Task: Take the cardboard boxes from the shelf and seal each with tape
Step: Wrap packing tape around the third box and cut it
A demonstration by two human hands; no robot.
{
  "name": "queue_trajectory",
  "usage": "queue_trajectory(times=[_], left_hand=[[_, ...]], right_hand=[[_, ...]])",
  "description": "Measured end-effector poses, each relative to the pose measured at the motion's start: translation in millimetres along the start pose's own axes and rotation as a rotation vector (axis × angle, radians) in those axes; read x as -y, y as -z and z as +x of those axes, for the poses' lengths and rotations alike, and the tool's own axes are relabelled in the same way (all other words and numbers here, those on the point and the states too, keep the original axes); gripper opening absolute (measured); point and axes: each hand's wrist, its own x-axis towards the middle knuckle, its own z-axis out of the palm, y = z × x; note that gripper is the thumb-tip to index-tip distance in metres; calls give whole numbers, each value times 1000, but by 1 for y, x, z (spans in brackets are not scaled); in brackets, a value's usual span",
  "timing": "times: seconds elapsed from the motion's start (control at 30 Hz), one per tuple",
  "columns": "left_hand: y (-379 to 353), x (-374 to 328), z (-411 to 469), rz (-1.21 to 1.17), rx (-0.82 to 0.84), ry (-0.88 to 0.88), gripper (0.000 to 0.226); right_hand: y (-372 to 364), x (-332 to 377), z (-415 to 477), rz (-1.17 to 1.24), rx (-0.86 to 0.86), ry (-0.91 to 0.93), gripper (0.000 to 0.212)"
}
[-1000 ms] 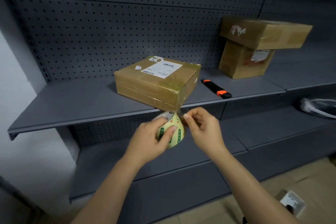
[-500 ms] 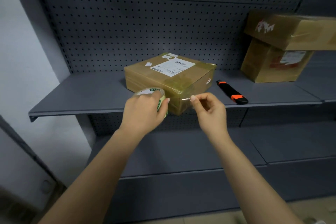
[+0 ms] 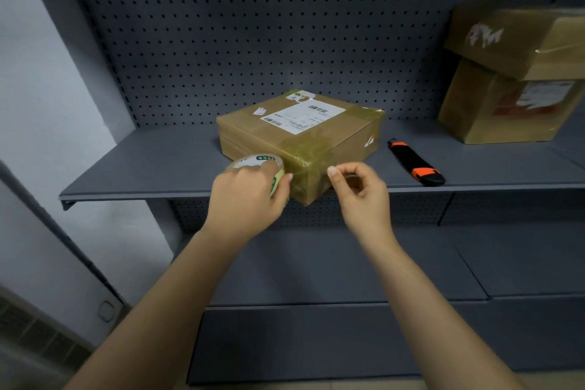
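Tape roll — against cardboard box

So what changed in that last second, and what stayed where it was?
The left hand, gripping the tape roll, rose from below the shelf edge to the front side of the box. The right hand rose too, pinching what seems the tape end by the near corner. Box, utility knife and stacked boxes stayed put.

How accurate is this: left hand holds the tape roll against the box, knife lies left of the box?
One slip: the head view shows the knife lying right of the box, not left. The left hand does hold the tape roll against the box.
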Motion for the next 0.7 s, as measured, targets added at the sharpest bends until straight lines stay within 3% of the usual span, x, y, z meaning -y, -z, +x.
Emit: queue_trajectory(times=[0.3, 0.47, 0.6, 0.7], left_hand=[[-5, 2, 4, 14, -10, 9, 37], [-6, 5, 4, 7, -10, 26, 40], [-6, 8, 5, 13, -10, 23, 42], [-5, 9, 5, 20, -5, 8, 40]], right_hand=[[-4, 0, 11, -44, -62, 44, 7], [2, -16, 17, -84, -141, -125, 25], [5, -8, 15, -120, -84, 153, 11], [-2, 4, 21, -140, 107, 438, 23]])
